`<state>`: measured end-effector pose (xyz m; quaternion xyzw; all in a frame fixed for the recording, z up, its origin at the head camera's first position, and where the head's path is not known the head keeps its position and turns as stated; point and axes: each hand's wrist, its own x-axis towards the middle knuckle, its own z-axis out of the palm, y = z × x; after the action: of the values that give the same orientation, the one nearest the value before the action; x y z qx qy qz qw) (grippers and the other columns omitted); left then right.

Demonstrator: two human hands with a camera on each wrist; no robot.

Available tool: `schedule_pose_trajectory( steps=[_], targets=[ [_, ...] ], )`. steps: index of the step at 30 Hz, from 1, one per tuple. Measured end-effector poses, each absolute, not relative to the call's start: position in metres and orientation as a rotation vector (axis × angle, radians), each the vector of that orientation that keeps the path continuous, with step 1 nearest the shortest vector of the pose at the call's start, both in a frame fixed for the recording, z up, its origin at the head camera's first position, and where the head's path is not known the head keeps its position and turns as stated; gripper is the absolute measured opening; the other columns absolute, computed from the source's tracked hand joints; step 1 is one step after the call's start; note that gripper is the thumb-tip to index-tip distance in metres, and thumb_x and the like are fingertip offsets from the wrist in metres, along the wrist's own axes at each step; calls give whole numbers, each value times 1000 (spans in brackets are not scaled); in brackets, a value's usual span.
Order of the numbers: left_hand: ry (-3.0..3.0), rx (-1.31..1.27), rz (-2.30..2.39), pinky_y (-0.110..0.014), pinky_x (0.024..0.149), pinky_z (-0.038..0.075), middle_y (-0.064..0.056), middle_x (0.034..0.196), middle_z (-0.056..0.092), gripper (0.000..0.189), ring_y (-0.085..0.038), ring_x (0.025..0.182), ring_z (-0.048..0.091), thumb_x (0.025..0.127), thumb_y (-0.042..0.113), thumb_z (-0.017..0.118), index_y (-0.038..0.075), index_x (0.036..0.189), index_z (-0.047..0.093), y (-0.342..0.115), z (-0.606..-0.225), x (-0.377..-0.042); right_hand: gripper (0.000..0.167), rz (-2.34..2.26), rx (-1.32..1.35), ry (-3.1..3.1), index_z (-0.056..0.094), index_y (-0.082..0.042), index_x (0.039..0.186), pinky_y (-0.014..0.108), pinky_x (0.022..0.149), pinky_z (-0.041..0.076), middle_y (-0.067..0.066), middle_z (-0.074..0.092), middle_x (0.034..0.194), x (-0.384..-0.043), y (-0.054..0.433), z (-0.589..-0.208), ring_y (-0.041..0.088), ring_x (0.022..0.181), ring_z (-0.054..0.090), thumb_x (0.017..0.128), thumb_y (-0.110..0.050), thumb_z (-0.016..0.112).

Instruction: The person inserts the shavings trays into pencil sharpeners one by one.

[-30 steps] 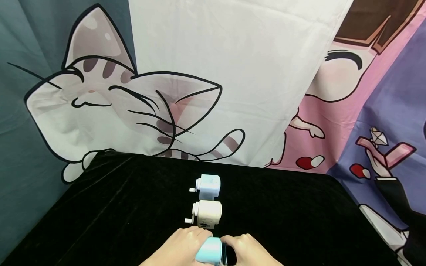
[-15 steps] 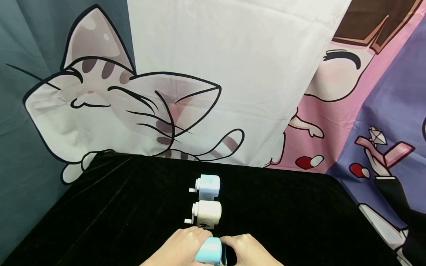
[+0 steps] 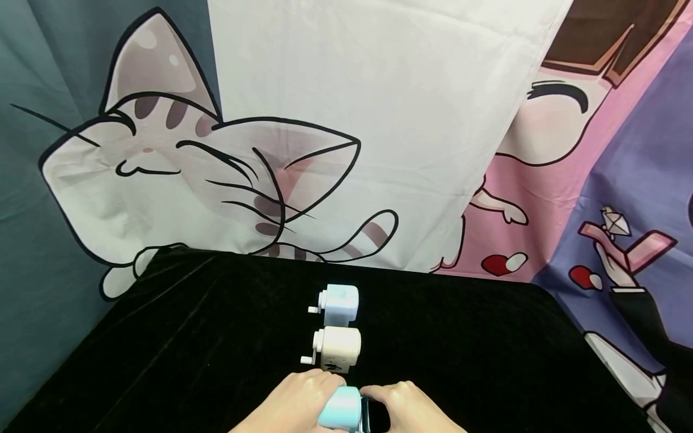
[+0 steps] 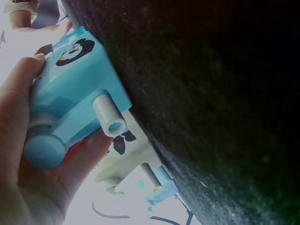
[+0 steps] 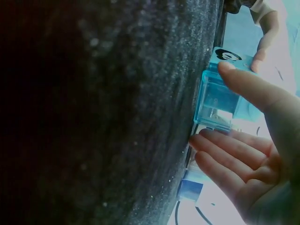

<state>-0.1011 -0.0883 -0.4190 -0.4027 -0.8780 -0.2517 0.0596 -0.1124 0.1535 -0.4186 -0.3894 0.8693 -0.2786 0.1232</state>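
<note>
A light-blue crank pencil sharpener (image 4: 75, 89) with a penguin picture is at the bottom middle of the head view, standing on black cloth. My left hand (image 3: 303, 400) grips its body, thumb on one side and fingers on the other, beside the crank handle (image 4: 110, 116). On its right side, a see-through drawer (image 5: 216, 101) lies between the thumb and fingers of my right hand (image 3: 408, 409). The right thumb is at one edge of it, and the fingertips (image 5: 206, 133) are at the opposite edge. In the head view, the sharpener's lower part is hidden by my hands.
Directly behind stands a cream crank sharpener (image 3: 340, 347) with dark markings. Farther back, in line with it, is a pale-blue one (image 3: 341, 302); both cranks point left. Black velvet cloth (image 3: 476, 355) covers the table, and a printed cartoon curtain (image 3: 422, 120) hangs beyond its far edge.
My right hand has shifted very slightly to the right at the drawer. The left hand and the sharpeners look the same as before.
</note>
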Motion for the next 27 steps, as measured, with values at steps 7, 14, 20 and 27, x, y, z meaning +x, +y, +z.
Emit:
schedule_pose_trajectory(
  steps=[7, 14, 20, 27],
  targets=[
    [-2655, -1215, -738, -12, 65, 45, 11, 89, 64, 44, 4, 76, 51, 79, 52, 70, 15, 102, 62, -87, -419, -101, 55, -817, -1082, 2516, 64, -8, 116, 17, 72, 53, -5, 72, 102, -113, 152, -420, -7, 83, 62, 81, -49, 71],
    [-2652, -1203, -744, -12, 64, 44, 12, 88, 63, 44, 5, 75, 50, 79, 53, 70, 16, 101, 62, -87, -419, -100, 53, -853, -1050, 2496, 64, -10, 115, 16, 72, 53, -8, 72, 100, -112, 150, -419, -9, 79, 61, 82, -50, 70],
    [-2641, -1207, -766, -11, 64, 43, 12, 86, 62, 40, 6, 74, 48, 78, 48, 72, 16, 99, 61, -86, -419, -99, 52, -866, -1069, 2504, 65, -9, 114, 15, 70, 52, -9, 72, 98, -112, 149, -420, -10, 74, 59, 82, -50, 69],
    [-2652, -1213, -749, -9, 62, 41, 13, 84, 61, 38, 7, 72, 47, 78, 47, 73, 16, 98, 61, -86, -417, -99, 48, -881, -1097, 2505, 66, -11, 113, 16, 71, 53, -8, 72, 99, -113, 146, -421, -9, 79, 61, 82, -46, 71]
  ],
)
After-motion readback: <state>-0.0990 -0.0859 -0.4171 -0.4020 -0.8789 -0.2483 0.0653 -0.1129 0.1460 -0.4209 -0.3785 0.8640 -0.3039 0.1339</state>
